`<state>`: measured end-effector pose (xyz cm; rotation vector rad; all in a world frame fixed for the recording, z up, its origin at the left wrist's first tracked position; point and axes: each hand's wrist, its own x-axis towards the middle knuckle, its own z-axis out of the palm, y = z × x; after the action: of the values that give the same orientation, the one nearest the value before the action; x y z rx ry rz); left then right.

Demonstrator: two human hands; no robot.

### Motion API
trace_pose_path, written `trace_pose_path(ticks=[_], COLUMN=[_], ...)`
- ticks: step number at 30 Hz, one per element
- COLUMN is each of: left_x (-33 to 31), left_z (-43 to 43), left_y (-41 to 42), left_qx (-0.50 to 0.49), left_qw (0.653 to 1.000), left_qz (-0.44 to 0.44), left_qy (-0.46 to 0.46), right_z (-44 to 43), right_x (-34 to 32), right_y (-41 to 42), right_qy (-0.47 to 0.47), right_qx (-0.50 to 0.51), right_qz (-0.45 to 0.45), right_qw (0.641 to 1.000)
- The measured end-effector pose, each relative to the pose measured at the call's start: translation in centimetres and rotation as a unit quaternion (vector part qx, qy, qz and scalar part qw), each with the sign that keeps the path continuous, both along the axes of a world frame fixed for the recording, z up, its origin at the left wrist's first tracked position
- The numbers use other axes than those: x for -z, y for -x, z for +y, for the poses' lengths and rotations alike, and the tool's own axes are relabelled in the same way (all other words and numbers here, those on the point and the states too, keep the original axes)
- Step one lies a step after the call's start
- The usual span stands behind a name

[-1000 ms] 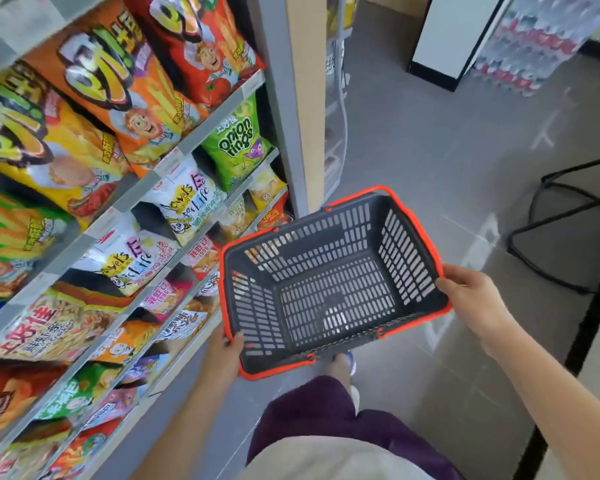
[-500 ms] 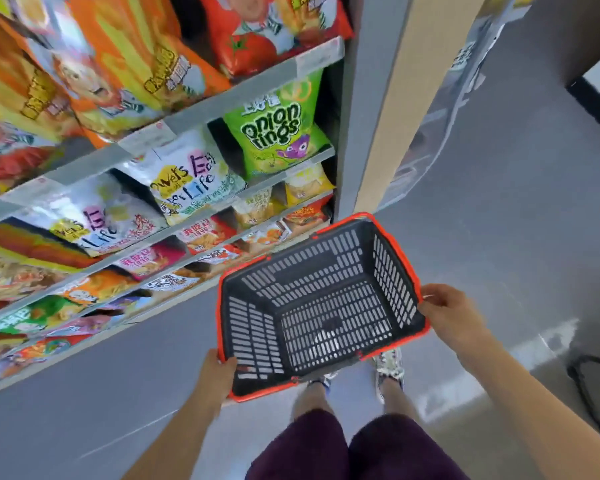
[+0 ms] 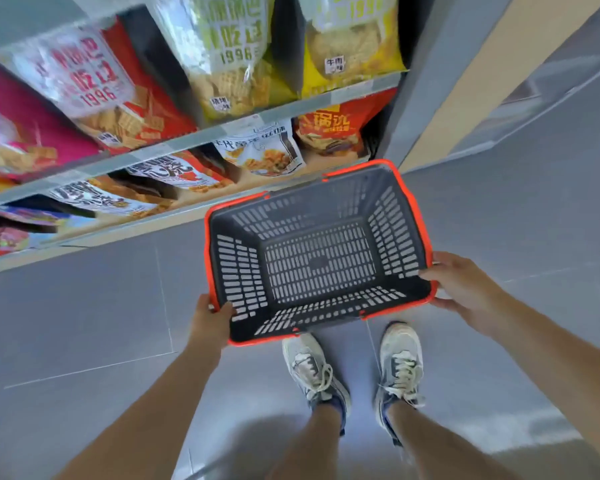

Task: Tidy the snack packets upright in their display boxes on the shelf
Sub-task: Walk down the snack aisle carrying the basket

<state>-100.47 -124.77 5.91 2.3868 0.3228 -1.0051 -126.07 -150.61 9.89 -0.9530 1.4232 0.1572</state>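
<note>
I hold an empty dark grey shopping basket (image 3: 406,199) with an orange rim low over the floor, close to the bottom shelf. My left hand (image 3: 210,318) grips its near left corner, thumb over the rim. My right hand (image 3: 463,287) grips its near right corner. Snack packets fill the shelves at the upper left: a yellow-green packet (image 3: 232,60), a yellow one (image 3: 352,46), a red packet (image 3: 333,131) and a white packet (image 3: 262,154) on the lowest tier beside the basket.
The shelf unit's grey upright and beige end panel (image 3: 465,81) stand just beyond the basket's far right corner. Grey floor tiles (image 3: 84,323) spread left and right. My two feet in pale sneakers (image 3: 317,372) stand right below the basket.
The basket has come down from mid-shelf height to the bottom shelf, and my view has tipped down to the floor and my feet. Both hands keep their grip on the corners.
</note>
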Motion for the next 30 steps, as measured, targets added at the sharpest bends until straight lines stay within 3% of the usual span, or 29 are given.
trace_pose_path(ticks=[7, 14, 21, 24, 30], left_x=[9.5, 13.6, 14.2, 13.9, 7.4], left_z=[-0.7, -1.5, -3.0, -3.5, -2.9], left_y=[-1.0, -1.1, -2.7, -3.5, -2.6], left_qx=[-0.005, -0.027, -0.094, -0.084, 0.003], left_qw=[1.000, 0.999, 0.992, 0.994, 0.999], left_qz=[-0.027, -0.020, 0.036, 0.056, -0.034], left_qy=[0.008, 0.023, 0.071, 0.049, -0.018], right_z=[-0.1, 0.9, 0.3, -0.1, -0.5], right_x=[10.2, 13.5, 12.7, 12.1, 8.1], right_y=[-2.3, -2.2, -3.9, -4.5, -4.6], right_qy=[0.026, 0.070, 0.041, 0.010, 0.122], right_qx=[0.028, 0.051, -0.054, -0.122, -0.100], right_qz=[0.008, 0.020, -0.015, 0.008, 0.082], right_qw=[0.999, 0.996, 0.998, 0.992, 0.984])
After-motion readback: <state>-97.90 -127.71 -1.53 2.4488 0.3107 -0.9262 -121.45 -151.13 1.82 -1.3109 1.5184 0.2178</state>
